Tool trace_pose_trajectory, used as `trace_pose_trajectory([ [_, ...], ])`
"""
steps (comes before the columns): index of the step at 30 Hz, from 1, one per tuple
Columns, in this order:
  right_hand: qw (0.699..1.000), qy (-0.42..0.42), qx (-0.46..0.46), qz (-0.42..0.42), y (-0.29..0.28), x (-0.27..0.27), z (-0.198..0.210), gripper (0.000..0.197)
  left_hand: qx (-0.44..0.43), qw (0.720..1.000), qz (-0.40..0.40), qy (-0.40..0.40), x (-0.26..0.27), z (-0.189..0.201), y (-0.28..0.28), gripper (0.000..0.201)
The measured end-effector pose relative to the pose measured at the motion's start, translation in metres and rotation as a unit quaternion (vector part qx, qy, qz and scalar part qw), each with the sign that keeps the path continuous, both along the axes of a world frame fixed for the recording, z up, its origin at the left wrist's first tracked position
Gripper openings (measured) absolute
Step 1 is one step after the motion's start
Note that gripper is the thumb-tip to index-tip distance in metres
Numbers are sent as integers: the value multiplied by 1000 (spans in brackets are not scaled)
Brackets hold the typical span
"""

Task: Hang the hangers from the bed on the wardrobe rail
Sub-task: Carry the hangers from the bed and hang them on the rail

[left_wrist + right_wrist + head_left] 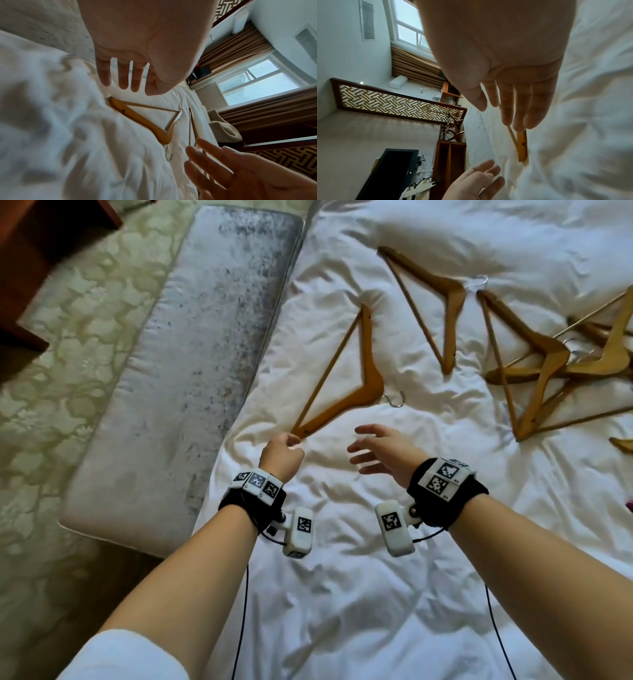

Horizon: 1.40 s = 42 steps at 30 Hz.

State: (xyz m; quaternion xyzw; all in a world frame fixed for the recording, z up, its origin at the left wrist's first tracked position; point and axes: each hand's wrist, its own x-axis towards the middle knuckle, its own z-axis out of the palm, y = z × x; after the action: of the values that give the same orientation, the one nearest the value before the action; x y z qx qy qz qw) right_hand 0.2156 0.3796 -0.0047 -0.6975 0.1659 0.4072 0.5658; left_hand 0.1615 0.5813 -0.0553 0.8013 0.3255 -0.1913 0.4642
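Several wooden hangers with metal hooks lie on the white duvet [342, 594]. The nearest hanger [346, 385] lies flat, its hook [395, 400] pointing right. My left hand [286, 446] hovers just short of this hanger's near end, fingers [123, 75] straight and holding nothing. Beside it my right hand [373, 446] is spread open above the duvet, below the hook. In the left wrist view the hanger [140, 119] lies beyond my fingertips. In the right wrist view only the hanger's end [522, 146] shows past my fingers [513, 108]. No wardrobe rail is in view.
A second hanger [442, 302] lies farther up the bed, and a crossed pile of hangers [548, 364] sits at the right. A grey cushioned bench [191, 364] runs along the bed's left side, on patterned carpet [68, 337]. Dark wooden furniture [34, 251] stands top left.
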Motion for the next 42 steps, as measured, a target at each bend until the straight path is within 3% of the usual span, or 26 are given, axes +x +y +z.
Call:
trace_pose_trajectory([
  [8, 999, 24, 11, -36, 14, 8, -62, 33, 10, 998, -23, 60, 31, -86, 8, 61],
  [15, 998, 48, 12, -29, 12, 1, -92, 32, 28, 996, -34, 76, 45, -125, 19, 72],
  [21, 997, 59, 19, -38, 10, -1, -97, 30, 43, 996, -48, 68, 51, -136, 22, 53],
  [27, 995, 68, 20, -67, 4, 1, -101, 35, -72, 995, -36, 53, 42, -128, -6, 26],
  [32, 989, 86, 27, -115, 0, 4, -110, 48, -169, 982, -50, 61, 23, -103, -29, 19],
  [36, 979, 145, 61, -127, -1, 3, -114, 32, -234, 967, -84, 61, 8, -78, -45, 9],
  [40, 966, 183, 67, -167, -6, -2, -111, 45, -282, 951, -106, 68, -8, -57, -60, 9],
  [42, 962, 190, 60, -188, -9, -6, -106, 42, -286, 944, -147, 78, -19, -49, -66, 7],
])
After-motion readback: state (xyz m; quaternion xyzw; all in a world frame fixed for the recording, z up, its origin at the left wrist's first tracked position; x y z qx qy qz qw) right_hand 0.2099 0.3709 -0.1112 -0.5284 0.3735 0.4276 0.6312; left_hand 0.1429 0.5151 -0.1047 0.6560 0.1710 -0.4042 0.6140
